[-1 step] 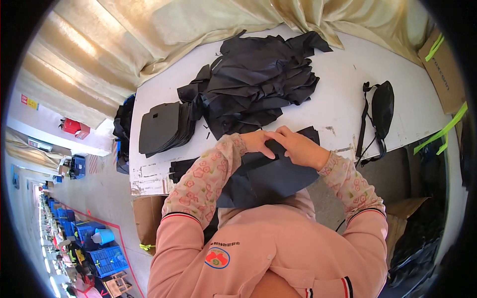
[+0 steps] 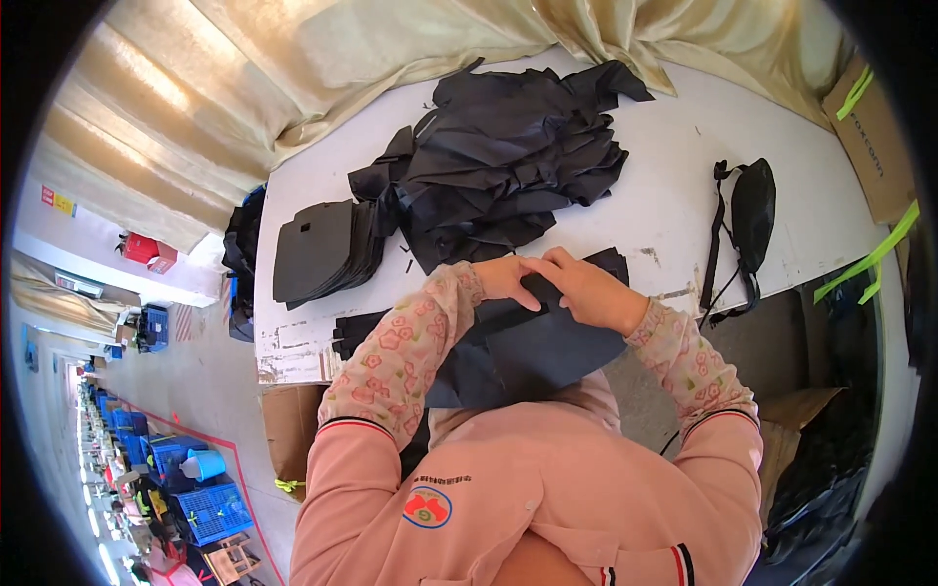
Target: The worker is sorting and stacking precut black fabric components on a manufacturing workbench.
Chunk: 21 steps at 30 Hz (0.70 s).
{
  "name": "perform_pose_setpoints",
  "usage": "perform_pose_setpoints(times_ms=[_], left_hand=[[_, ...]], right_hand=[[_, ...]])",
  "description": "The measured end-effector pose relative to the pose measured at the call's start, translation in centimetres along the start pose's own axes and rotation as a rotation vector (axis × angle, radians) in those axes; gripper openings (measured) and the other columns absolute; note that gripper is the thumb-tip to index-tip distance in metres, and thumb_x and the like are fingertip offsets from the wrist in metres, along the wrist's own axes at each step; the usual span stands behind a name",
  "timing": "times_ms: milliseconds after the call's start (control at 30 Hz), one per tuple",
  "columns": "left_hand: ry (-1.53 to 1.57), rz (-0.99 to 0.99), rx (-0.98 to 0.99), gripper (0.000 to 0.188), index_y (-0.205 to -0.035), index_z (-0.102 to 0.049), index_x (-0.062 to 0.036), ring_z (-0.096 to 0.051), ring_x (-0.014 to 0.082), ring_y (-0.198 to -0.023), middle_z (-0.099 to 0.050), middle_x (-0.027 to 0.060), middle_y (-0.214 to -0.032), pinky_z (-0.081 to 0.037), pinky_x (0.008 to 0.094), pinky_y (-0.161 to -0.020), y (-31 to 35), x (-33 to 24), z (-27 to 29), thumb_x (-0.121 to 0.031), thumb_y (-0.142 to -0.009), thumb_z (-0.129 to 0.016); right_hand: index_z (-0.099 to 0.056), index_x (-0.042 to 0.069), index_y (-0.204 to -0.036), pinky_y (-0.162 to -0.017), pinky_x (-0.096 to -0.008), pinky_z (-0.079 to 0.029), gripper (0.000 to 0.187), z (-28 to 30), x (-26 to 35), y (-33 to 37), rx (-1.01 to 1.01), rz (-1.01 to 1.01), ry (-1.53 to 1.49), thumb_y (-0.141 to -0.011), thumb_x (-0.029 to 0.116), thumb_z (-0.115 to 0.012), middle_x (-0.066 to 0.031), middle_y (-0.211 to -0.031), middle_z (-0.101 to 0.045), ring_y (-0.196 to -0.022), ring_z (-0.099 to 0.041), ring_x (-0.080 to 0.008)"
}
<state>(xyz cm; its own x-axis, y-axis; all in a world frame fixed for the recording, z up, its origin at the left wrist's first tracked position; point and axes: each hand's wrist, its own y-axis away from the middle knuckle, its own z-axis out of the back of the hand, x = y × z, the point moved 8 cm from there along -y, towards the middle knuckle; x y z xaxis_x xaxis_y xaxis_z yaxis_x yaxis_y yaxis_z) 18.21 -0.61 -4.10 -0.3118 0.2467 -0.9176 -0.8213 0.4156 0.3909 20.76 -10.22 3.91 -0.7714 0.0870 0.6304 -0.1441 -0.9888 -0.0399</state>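
A large black fabric piece [image 2: 537,356] spans the table's front edge and hangs over my lap. My left hand [image 2: 506,280] and my right hand [image 2: 589,291] meet at its upper part, fingertips touching. Both hands are closed on the fabric, the right thumb and fingers bent toward the left ones. Exactly what lies between the fingertips is hidden. Under and beside this piece more black fabric [image 2: 357,332] shows on the tabletop. A big crumpled heap of black fabric [image 2: 508,156] rises beyond my hands, with a stack of flat black panels [image 2: 318,249] to its left.
On the white table [image 2: 674,195] at the right lies a black waist pouch [image 2: 752,210] with its strap. Cardboard boxes [image 2: 874,146] stand at the far right. A beige curtain [image 2: 342,49] borders the back. Blue crates [image 2: 210,513] line the floor at the left.
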Motion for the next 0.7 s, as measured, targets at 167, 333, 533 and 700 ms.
perform_pose_setpoints(times_ms=[167, 333, 533, 700], left_hand=[[-0.014, -0.033, -0.017, 0.057, -0.126, -0.056, -0.0032, -0.048, 0.0139, -0.119, -0.058, 0.0031, -0.127, -0.032, 0.0279, -0.106, -0.2, 0.4, 0.2, 0.000, -0.073, -0.077], [-0.061, -0.066, 0.033, 0.059, -0.129, -0.054, -0.0026, -0.045, 0.0156, -0.125, -0.056, 0.0038, -0.132, -0.028, 0.0284, -0.110, 0.2, -2.1, -0.6, -0.002, -0.074, -0.076], [-0.177, 0.035, -0.057, 0.062, -0.134, -0.049, -0.0021, -0.042, 0.0175, -0.130, -0.053, 0.0067, -0.136, -0.028, 0.0303, -0.111, 0.2, 0.2, 0.8, -0.010, -0.078, -0.075], [-0.586, -0.083, -0.647, 0.067, -0.135, -0.047, -0.0034, -0.039, 0.0326, -0.134, -0.045, 0.0165, -0.141, -0.027, 0.0424, -0.114, 3.1, -2.8, 1.8, -0.029, -0.080, -0.075]], right_hand=[[-0.040, 0.011, -0.139, -0.080, -0.0405, -0.051, 0.081, 0.0, 0.3, 0.1, -0.090, 0.020, -0.003, -0.067, -0.015, -0.064, -0.0158, -0.117, -0.048, -0.094, -0.060, -0.0366], [-0.039, 0.011, -0.139, -0.078, -0.0424, -0.051, 0.080, -0.1, 0.6, 0.2, -0.155, -0.025, 0.013, -0.067, -0.015, -0.062, -0.0182, -0.111, -0.049, -0.090, -0.060, -0.0384], [-0.036, 0.008, -0.140, -0.079, -0.0437, -0.051, 0.080, -0.5, 0.4, -0.3, -0.202, -0.054, 0.096, -0.067, -0.014, -0.061, -0.0191, -0.114, -0.049, -0.091, -0.060, -0.0399], [-0.038, 0.009, -0.140, -0.081, -0.0436, -0.050, 0.079, -0.4, -2.8, -0.4, -0.168, -0.185, 0.125, -0.069, -0.007, -0.067, -0.0191, -0.123, -0.049, -0.098, -0.059, -0.0390]])
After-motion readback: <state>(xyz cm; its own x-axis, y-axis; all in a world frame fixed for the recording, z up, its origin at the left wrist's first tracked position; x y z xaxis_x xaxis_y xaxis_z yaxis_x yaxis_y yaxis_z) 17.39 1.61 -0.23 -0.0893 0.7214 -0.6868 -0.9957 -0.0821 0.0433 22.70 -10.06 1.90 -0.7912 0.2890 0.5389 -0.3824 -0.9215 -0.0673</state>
